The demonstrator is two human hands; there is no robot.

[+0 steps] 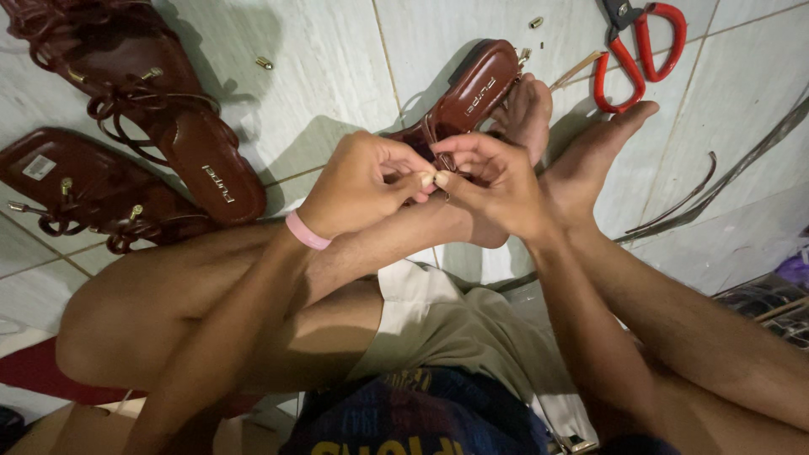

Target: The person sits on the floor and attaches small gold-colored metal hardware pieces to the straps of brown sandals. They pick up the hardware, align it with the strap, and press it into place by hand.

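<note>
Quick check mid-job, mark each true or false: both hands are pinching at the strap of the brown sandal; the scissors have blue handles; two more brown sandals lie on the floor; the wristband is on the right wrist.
1. Both the left hand and the right hand pinch at the strap of the brown sandal: true.
2. The scissors have blue handles: false, they are red.
3. Two more brown sandals lie on the tiled floor: true.
4. The pink wristband is on the right wrist: false, it is on the left.
</note>
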